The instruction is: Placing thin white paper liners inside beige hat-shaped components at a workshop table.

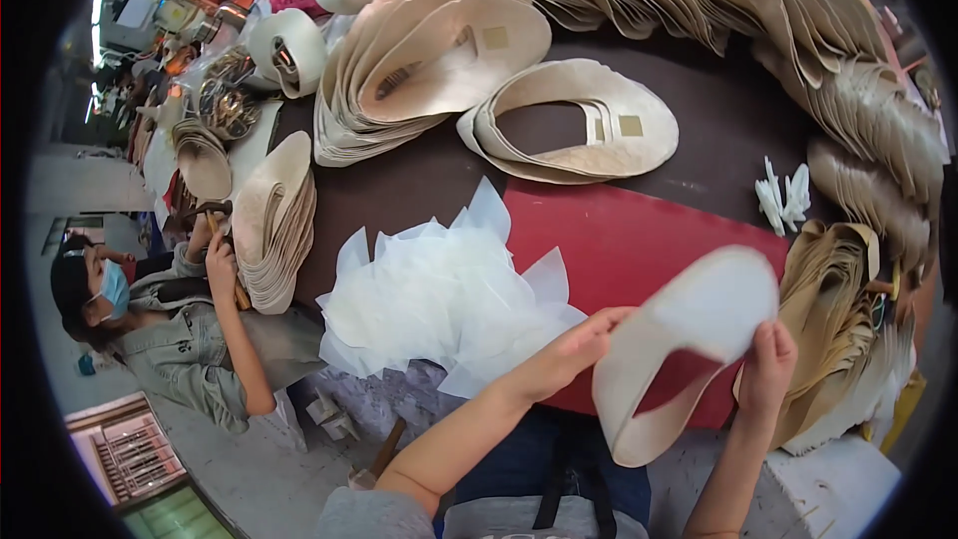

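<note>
Head view: left hand and right hand grip opposite edges of a pale looped piece, presumably for balanced support.

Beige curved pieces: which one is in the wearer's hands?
The pale piece over the red sheet, gripped by the left hand and right hand; the other beige pieces sit in stacks or overlapping rows.

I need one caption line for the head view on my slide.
Left hand and right hand hold a pale upper over a red mat.
</note>
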Motion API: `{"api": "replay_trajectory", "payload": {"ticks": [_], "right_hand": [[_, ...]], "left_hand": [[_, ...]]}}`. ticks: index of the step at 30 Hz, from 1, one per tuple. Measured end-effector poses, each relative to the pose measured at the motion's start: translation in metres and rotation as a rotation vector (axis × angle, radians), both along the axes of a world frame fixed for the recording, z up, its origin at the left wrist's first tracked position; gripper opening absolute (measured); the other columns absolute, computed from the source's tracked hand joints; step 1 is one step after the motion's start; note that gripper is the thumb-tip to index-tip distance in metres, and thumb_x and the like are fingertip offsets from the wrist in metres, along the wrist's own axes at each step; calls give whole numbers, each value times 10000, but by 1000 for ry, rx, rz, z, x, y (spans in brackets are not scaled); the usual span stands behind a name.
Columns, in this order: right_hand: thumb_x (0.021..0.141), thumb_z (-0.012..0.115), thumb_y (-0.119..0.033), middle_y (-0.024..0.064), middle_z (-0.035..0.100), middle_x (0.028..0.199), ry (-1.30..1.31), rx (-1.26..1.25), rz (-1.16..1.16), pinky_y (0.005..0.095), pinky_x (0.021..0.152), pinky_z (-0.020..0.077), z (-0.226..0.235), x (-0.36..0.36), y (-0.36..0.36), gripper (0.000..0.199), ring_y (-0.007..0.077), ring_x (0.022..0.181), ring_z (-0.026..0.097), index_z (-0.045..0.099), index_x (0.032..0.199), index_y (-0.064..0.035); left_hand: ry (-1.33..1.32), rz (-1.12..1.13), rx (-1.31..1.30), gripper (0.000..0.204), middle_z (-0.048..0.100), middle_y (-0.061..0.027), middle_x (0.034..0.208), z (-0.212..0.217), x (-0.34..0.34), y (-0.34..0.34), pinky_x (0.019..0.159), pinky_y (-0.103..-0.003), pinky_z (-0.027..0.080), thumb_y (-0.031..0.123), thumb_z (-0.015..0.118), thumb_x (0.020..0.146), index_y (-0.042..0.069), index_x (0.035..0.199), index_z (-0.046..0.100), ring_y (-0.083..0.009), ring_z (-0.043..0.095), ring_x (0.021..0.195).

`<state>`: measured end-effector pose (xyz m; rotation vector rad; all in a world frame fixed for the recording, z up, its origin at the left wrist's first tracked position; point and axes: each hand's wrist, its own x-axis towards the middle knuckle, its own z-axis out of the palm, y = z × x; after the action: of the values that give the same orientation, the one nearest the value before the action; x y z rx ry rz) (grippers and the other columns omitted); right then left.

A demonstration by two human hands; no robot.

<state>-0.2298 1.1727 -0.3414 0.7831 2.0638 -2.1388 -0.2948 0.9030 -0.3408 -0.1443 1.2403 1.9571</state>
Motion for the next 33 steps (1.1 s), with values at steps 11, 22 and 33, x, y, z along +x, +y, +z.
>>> {"api": "replay_trajectory", "payload": {"ticks": [11,22,33], "right_hand": [[904,570,-109,65,634,1115,296,405,193,260,805,476,-9,-173,-106,251,169,962,580,612,1145,-52],[873,565,-152,85,656,822,87,627,535,314,679,461,-51,-243,-132,187,227,701,549,669,964,-27],[932,456,-90,79,664,1055,721,1474,-371,301,766,499,18,-227,-7,240,229,868,632,629,1095,-55]], "left_hand": [[1834,-78,-1216,212,618,-48,873,58,-197,-122,775,-293,460,44,612,791,41,1003,621,-205,556,762],[1437,-349,-2400,549,635,-146,912,-43,-295,-188,1078,-379,216,436,557,833,86,1251,489,-259,553,875],[1562,-37,-1464,493,545,-71,1253,-44,-140,-170,1046,-434,317,189,634,830,89,1286,477,-254,508,1148]]}}
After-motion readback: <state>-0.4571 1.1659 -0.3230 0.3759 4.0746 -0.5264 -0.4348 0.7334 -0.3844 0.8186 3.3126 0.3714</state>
